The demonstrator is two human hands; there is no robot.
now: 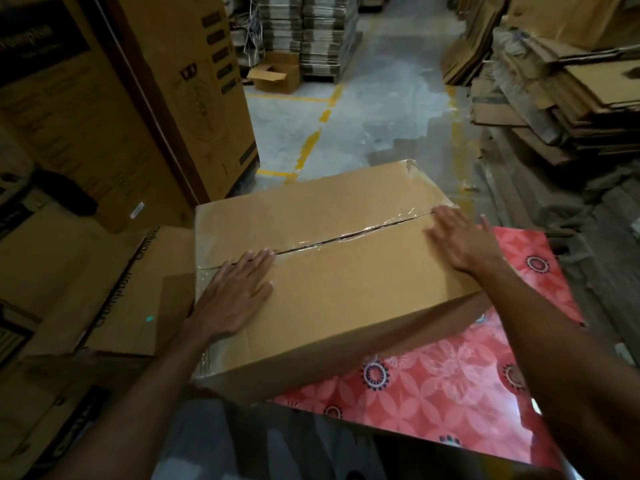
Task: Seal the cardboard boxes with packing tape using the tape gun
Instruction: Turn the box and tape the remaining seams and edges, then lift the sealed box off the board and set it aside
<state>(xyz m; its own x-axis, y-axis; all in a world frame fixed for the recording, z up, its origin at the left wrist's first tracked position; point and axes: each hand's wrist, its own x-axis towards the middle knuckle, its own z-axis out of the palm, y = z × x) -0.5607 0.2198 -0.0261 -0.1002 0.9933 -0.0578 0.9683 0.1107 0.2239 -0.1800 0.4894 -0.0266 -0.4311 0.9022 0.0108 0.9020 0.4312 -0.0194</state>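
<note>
A: Left hand (235,292)?
B: Flat, fingers straight, pressing the left end of the tape (346,237) along the cardboard box (363,292) seam. Probably smoothing it so it sticks.
A: Right hand (460,240)?
B: Flat too, fingers spread on the seam's right end. Box rests on the red patterned cover (433,375). Tape gun not visible.

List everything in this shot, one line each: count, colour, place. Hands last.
Cardboard box: one, brown, centre, on table cover.
Tape: one strip, clear, along box's top seam.
Table cover: one, red patterned, under box.
Printed cartons: several, brown, left.
Small open box: one, brown, far floor.
Flattened cardboard stacks: several, brown, right.
Floor lines: several, yellow, grey floor.
Left hand: one, flat on box, seam's left end.
Right hand: one, flat at seam's right end.
</note>
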